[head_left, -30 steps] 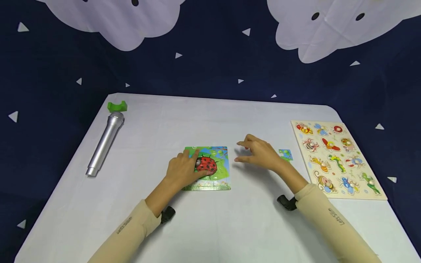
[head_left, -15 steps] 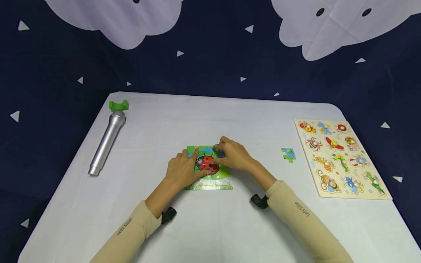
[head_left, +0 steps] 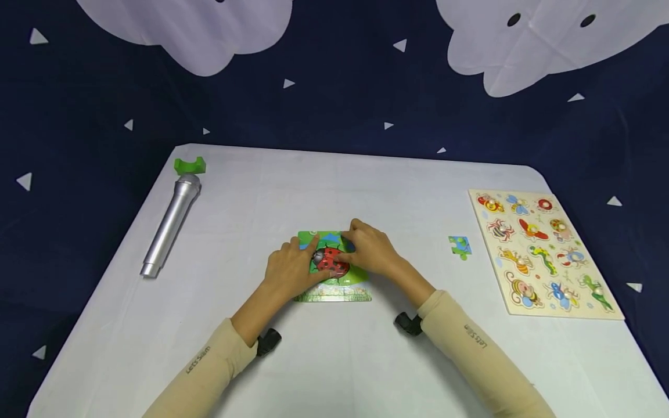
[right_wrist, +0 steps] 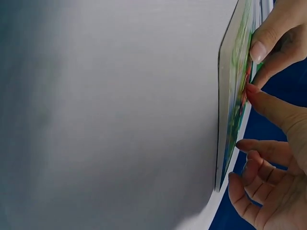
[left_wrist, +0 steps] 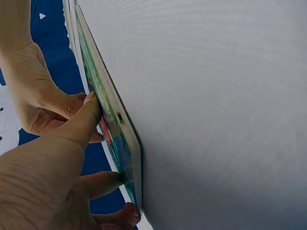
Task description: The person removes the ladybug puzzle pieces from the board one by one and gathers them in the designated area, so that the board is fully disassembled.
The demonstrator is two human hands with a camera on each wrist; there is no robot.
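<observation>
A square ladybug jigsaw puzzle [head_left: 334,294] lies flat on the white table, its red ladybug partly covered by fingers. My left hand [head_left: 289,269] rests over its left side, with thumb and index finger extended on the picture. In the left wrist view the left fingertips [left_wrist: 115,178] touch the surface near the edge. My right hand [head_left: 372,248] reaches over the upper right part, which it hides. Thumb and index finger of that hand stand apart on the picture, as the right wrist view shows; its other fingers [right_wrist: 249,172] bend loosely beside the board.
One loose blue and green jigsaw piece [head_left: 460,247] lies right of the puzzle. Farther right is a wooden insect peg board [head_left: 543,255]. A silver toy microphone [head_left: 171,226] lies at the left, below a green arched block [head_left: 190,166]. Dark cloth hangs behind the table.
My right hand has come left from beside the puzzle onto its upper right part, uncovering the loose piece. It barely moves in the last half second. The left hand stays in place.
</observation>
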